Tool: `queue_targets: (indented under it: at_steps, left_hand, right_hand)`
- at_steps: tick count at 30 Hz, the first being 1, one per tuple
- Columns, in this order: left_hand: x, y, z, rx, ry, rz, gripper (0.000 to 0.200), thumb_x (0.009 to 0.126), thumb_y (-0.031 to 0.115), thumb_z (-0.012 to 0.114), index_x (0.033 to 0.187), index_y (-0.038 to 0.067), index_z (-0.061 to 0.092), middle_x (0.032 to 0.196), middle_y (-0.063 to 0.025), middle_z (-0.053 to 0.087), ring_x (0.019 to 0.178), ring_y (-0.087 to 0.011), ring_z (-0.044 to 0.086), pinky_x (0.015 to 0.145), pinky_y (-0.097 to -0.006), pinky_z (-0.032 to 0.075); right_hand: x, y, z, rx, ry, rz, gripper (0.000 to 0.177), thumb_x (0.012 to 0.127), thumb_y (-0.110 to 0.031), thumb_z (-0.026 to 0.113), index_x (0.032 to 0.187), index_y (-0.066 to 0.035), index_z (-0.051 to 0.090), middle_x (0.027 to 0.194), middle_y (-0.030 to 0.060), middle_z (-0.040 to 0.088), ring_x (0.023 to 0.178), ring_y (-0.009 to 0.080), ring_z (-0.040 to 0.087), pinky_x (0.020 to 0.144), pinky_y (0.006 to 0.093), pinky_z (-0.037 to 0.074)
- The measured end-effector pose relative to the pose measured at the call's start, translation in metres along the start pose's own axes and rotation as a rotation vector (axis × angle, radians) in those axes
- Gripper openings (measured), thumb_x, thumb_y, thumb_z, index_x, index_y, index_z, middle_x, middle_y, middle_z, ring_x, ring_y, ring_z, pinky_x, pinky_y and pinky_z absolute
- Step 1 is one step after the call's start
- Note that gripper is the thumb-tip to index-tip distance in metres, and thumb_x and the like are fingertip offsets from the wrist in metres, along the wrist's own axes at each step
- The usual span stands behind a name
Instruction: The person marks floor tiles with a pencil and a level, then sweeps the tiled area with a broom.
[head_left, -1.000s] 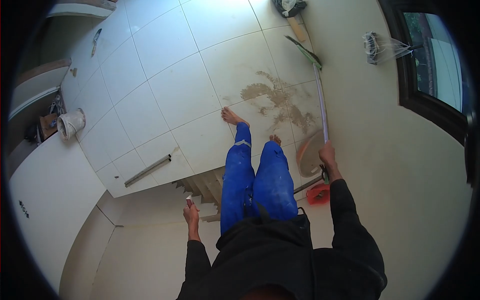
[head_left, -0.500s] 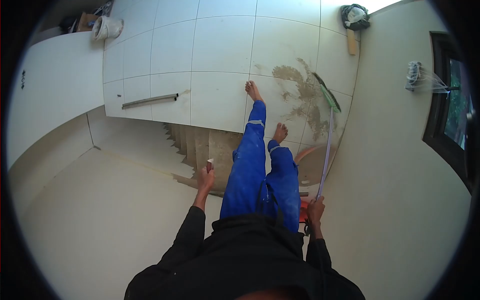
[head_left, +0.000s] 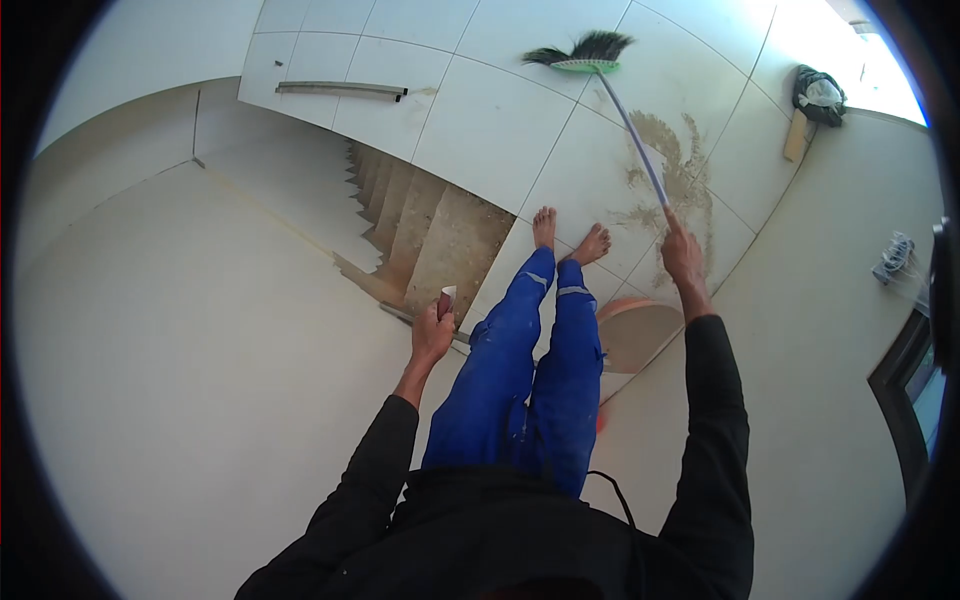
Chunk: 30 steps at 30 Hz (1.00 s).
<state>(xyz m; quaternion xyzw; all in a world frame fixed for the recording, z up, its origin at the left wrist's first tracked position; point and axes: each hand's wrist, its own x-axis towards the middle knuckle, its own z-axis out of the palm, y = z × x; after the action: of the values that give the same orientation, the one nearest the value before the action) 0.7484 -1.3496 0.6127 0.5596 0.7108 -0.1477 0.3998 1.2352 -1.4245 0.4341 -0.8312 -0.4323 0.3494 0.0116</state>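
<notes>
My right hand [head_left: 683, 258] is closed around the upper end of a long pale purple handle, arm stretched forward. It belongs to a broom [head_left: 588, 66] with a green head and black bristles, which is out on the white tiles at the top of the view. Brown dirt [head_left: 690, 165] lies spread across the tiles beside and under the handle. On the left, my left hand [head_left: 432, 338] grips a small scraper [head_left: 446, 302] with a dark red handle and a short pale blade. It is held upright near the stair opening, touching nothing else.
Stairs [head_left: 400, 210] drop away along the tile edge, left of my bare feet. A metal bar [head_left: 340, 90] lies on the tiles. An orange-rimmed round basin [head_left: 640, 330] is by the right wall. Farther back are a black bag [head_left: 820, 95] and a wooden strip [head_left: 795, 138].
My right hand has moved forward, and the broom head has gone from beside the right wall to farther out and left. My feet are now closer together. The left hand still holds the scraper.
</notes>
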Motion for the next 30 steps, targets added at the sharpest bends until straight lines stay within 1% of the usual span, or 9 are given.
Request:
queue_targets:
  at_steps: [5,8,10,14,18,23,26,28,30]
  left_hand:
    - [-0.061,-0.086,-0.014,-0.198,0.068,-0.355,0.033,0.088,0.025,0.053,0.097,-0.003,0.067,0.082,-0.0189,0.071,0.086,-0.0363,0.071,0.082,-0.0465,0.052]
    - [-0.091,-0.141,0.007,-0.337,0.064,-0.478,0.036,0.088,0.027,0.053,0.099,-0.003,0.068,0.082,-0.0181,0.072,0.086,-0.0358,0.071,0.083,-0.0468,0.052]
    - [-0.105,-0.157,0.026,-0.391,0.039,-0.536,0.036,0.088,0.028,0.053,0.099,-0.003,0.068,0.085,-0.0194,0.072,0.089,-0.0376,0.071,0.084,-0.0479,0.052]
    - [-0.098,-0.186,0.078,-0.402,0.010,-0.582,0.038,0.087,0.030,0.054,0.105,-0.001,0.069,0.101,-0.0249,0.072,0.101,-0.0436,0.068,0.089,-0.0506,0.051]
    - [-0.050,-0.159,0.027,-0.367,-0.066,-0.512,0.042,0.091,0.031,0.053,0.114,-0.001,0.067,0.113,-0.0271,0.070,0.110,-0.0450,0.065,0.096,-0.0512,0.050]
    - [0.023,-0.162,-0.070,-0.458,0.158,-0.470,0.029,0.092,0.027,0.054,0.092,0.000,0.064,0.079,-0.0157,0.069,0.081,-0.0325,0.069,0.076,-0.0451,0.050]
    - [0.046,-0.175,-0.107,-0.503,0.173,-0.461,0.026,0.091,0.026,0.053,0.086,0.001,0.060,0.073,-0.0127,0.066,0.074,-0.0275,0.067,0.071,-0.0422,0.049]
    - [0.050,-0.193,-0.118,-0.540,0.172,-0.480,0.025,0.090,0.024,0.053,0.083,0.001,0.058,0.072,-0.0121,0.066,0.073,-0.0258,0.066,0.070,-0.0412,0.049]
    - [0.046,-0.204,-0.110,-0.558,0.094,-0.582,0.026,0.089,0.025,0.052,0.086,0.001,0.061,0.073,-0.0117,0.067,0.075,-0.0253,0.067,0.072,-0.0412,0.049]
  right_hand:
    - [-0.233,0.095,-0.010,-0.172,-0.262,0.101,0.067,0.098,-0.008,0.049,0.159,-0.033,0.034,0.066,0.0234,0.060,0.060,0.0429,0.062,0.058,0.0556,0.048]
    - [-0.312,0.074,-0.067,-0.021,-0.215,0.114,0.052,0.102,-0.013,0.047,0.153,-0.022,0.045,0.068,0.0274,0.057,0.056,0.0423,0.054,0.055,0.0532,0.039]
    - [-0.331,0.043,-0.085,-0.046,-0.247,0.241,0.058,0.102,-0.009,0.049,0.157,-0.024,0.038,0.068,0.0253,0.058,0.052,0.0392,0.046,0.055,0.0503,0.041]
    - [-0.264,-0.072,-0.073,0.018,-0.167,0.074,0.056,0.104,-0.009,0.049,0.156,-0.024,0.038,0.072,0.0271,0.061,0.059,0.0436,0.058,0.058,0.0521,0.043]
    - [-0.104,-0.213,-0.036,-0.036,-0.143,-0.069,0.055,0.104,-0.012,0.049,0.156,-0.028,0.038,0.077,0.0275,0.064,0.067,0.0457,0.063,0.061,0.0532,0.044]
    - [0.083,-0.342,-0.009,-0.116,-0.088,-0.200,0.050,0.104,-0.020,0.050,0.153,-0.027,0.043,0.097,0.0232,0.072,0.087,0.0448,0.070,0.075,0.0554,0.053]
    - [0.084,-0.294,0.000,-0.229,-0.145,-0.163,0.051,0.104,-0.021,0.049,0.154,-0.028,0.042,0.107,0.0229,0.072,0.098,0.0448,0.069,0.081,0.0559,0.052]
    - [0.008,-0.252,-0.035,-0.230,-0.374,0.153,0.056,0.104,-0.019,0.049,0.157,-0.033,0.038,0.124,0.0222,0.068,0.110,0.0438,0.065,0.091,0.0530,0.052]
    - [-0.086,-0.169,-0.057,-0.262,-0.328,0.124,0.059,0.102,-0.016,0.052,0.156,-0.034,0.038,0.118,0.0236,0.070,0.104,0.0449,0.068,0.089,0.0533,0.053]
